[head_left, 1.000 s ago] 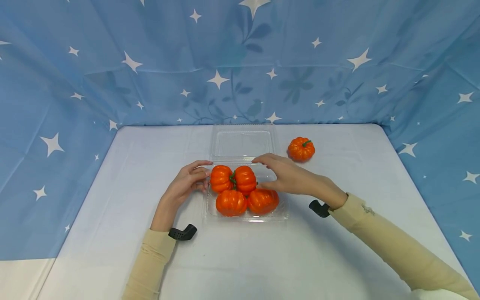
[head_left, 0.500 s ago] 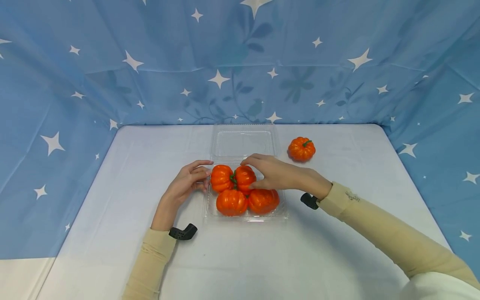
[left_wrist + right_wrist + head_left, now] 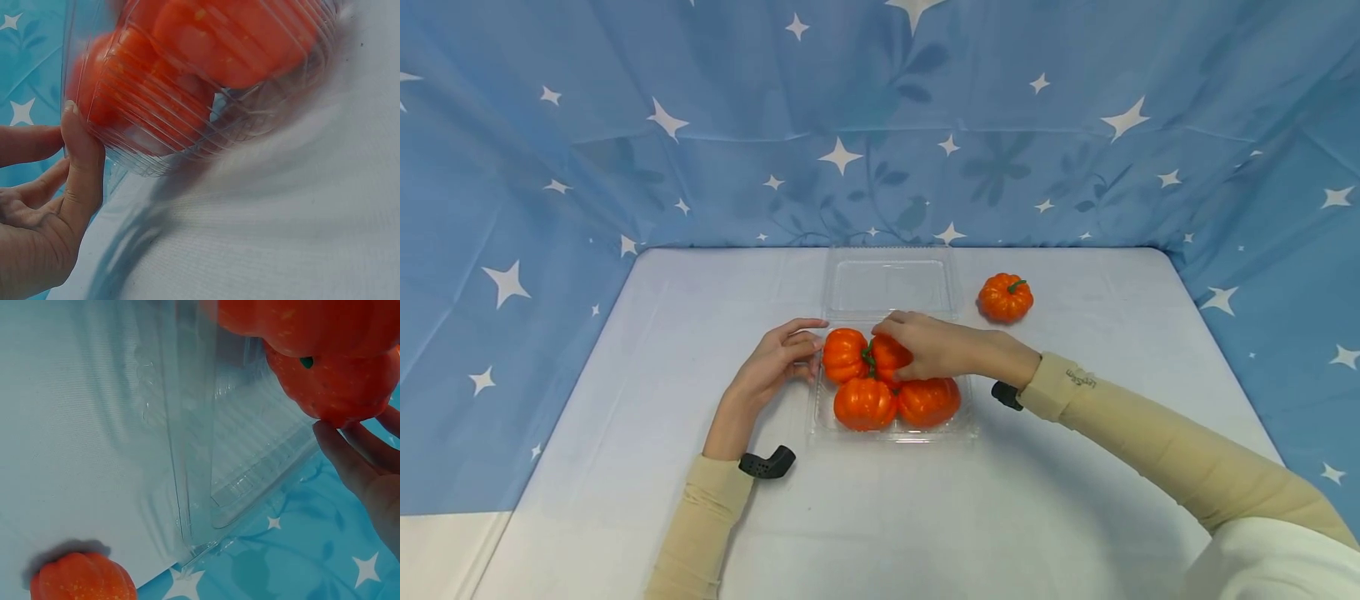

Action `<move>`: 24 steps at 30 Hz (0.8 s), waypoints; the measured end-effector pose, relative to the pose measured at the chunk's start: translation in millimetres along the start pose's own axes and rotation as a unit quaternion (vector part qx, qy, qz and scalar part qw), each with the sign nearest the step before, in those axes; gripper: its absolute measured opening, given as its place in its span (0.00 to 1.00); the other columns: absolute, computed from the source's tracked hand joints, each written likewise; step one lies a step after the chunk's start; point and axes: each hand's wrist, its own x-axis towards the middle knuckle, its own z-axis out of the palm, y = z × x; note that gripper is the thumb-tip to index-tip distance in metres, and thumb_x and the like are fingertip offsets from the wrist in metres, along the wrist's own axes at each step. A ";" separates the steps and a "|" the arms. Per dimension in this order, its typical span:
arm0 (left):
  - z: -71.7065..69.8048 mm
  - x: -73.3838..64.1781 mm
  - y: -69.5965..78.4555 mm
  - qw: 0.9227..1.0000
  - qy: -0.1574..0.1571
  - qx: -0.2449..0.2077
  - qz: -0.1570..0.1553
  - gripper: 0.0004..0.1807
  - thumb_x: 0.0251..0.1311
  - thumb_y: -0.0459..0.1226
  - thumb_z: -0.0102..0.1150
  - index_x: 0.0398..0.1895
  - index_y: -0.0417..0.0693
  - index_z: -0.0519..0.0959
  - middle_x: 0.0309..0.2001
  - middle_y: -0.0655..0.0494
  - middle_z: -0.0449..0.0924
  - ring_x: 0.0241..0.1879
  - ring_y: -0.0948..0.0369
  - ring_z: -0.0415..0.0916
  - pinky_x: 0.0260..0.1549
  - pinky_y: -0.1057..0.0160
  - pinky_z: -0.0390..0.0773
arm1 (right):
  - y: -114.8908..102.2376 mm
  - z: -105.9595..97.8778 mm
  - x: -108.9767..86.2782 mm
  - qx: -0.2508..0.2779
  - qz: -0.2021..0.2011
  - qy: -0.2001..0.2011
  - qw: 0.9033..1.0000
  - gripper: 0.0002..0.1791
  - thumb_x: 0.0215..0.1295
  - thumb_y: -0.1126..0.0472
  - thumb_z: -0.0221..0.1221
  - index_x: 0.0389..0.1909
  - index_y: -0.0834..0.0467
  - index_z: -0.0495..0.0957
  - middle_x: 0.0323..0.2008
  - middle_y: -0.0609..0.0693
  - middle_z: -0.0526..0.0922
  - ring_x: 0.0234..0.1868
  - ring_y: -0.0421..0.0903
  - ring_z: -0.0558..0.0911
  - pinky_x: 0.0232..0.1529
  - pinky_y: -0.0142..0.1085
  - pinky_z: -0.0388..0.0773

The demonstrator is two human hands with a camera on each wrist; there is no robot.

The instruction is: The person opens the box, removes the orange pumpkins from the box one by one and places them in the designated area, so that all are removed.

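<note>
Right hand (image 3: 934,345) curled round back-right pumpkin (image 3: 887,357) – bright orange, shiny, fat round ribs. Pumpkin sits inside clear plastic box (image 3: 891,437), squeezed close with 3 more pumpkins (image 3: 865,406), same orange. Green stems bunched near middle. Left hand (image 3: 772,364) pinches box's left rim. See-through lid (image 3: 891,283) folded back behind box. 1 loose pumpkin (image 3: 1005,297) on white table (image 3: 1000,508), right of lid – bumpy ribs, curvy green stem.
</note>
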 end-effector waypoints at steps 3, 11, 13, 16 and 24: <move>0.2 0.3 0.4 1.000 0.000 -0.002 -0.001 0.24 0.74 0.32 0.53 0.72 0.39 0.67 0.32 0.54 0.80 0.23 0.60 0.75 0.23 0.66 0.82 | -0.3 1.5 1.4 -0.009 0.004 -0.008 1.000 0.39 0.65 0.55 0.70 0.73 0.62 0.67 0.70 0.61 0.70 0.68 0.57 0.74 0.65 0.50 0.79; 0.2 0.5 0.1 1.000 -0.001 -0.003 0.001 0.25 0.74 0.31 0.52 0.72 0.38 0.67 0.32 0.54 0.79 0.22 0.60 0.75 0.23 0.66 0.82 | -2.2 3.2 1.6 -0.042 0.003 -0.008 0.999 0.40 0.64 0.55 0.71 0.73 0.61 0.66 0.70 0.61 0.69 0.68 0.57 0.73 0.65 0.50 0.79; 0.3 0.5 0.1 1.000 0.000 -0.002 0.000 0.25 0.74 0.31 0.52 0.72 0.38 0.67 0.32 0.54 0.79 0.22 0.60 0.75 0.23 0.66 0.82 | -1.9 3.6 0.6 -0.046 -0.001 -0.005 0.999 0.40 0.65 0.55 0.71 0.73 0.62 0.66 0.70 0.61 0.70 0.68 0.57 0.73 0.65 0.51 0.78; 0.7 0.4 0.3 1.000 0.000 -0.001 0.000 0.25 0.74 0.31 0.52 0.72 0.38 0.67 0.32 0.54 0.79 0.22 0.60 0.75 0.23 0.66 0.82 | -1.3 4.0 -1.0 -0.047 -0.008 -0.001 0.999 0.39 0.65 0.55 0.71 0.73 0.62 0.67 0.70 0.61 0.70 0.68 0.57 0.73 0.65 0.51 0.78; 0.4 0.6 1.2 1.000 0.002 0.002 0.000 0.25 0.74 0.31 0.52 0.72 0.37 0.66 0.32 0.53 0.79 0.22 0.60 0.75 0.23 0.65 0.82 | -0.7 1.9 -7.8 -0.032 -0.010 0.015 0.999 0.40 0.63 0.55 0.72 0.72 0.63 0.67 0.70 0.62 0.70 0.68 0.58 0.74 0.64 0.51 0.79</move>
